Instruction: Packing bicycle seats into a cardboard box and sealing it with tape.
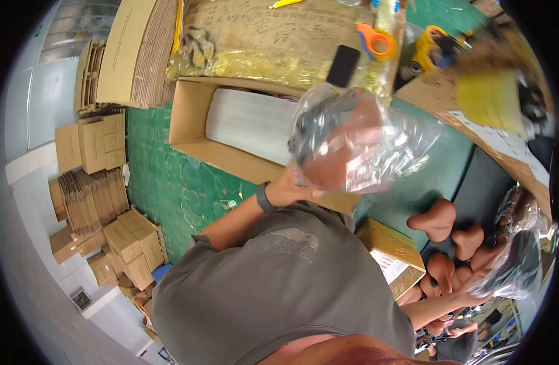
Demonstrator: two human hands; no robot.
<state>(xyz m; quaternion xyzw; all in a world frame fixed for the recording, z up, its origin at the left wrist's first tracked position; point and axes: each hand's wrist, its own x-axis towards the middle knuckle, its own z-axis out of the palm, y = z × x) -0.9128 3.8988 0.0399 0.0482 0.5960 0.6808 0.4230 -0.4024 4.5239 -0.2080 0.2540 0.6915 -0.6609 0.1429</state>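
Observation:
In front of my chest, my left hand point(289, 184) grips a clear plastic bag point(407, 143) from below. Inside it sits a brown padded piece with dark parts, probably a bicycle saddle point(329, 170); blur and glare hide its details. Out at the far right, my right hand point(472, 297) is closed on another bagged saddle point(515, 267), its dark side showing through clear film. Loose brown saddles point(434, 220) lie beside that hand. Under and left of the left hand's bag stands an open carton point(215, 155) with white foam sheeting point(252, 118) inside.
A phone point(343, 66) and an orange tape dispenser point(376, 42) lie on the taped cardboard worktop point(255, 36). Flattened cartons point(133, 55) stand at the upper left, with stacked boxes point(130, 246) farther left. A small carton point(392, 249) sits near my right side. Another person point(462, 340) appears lower right.

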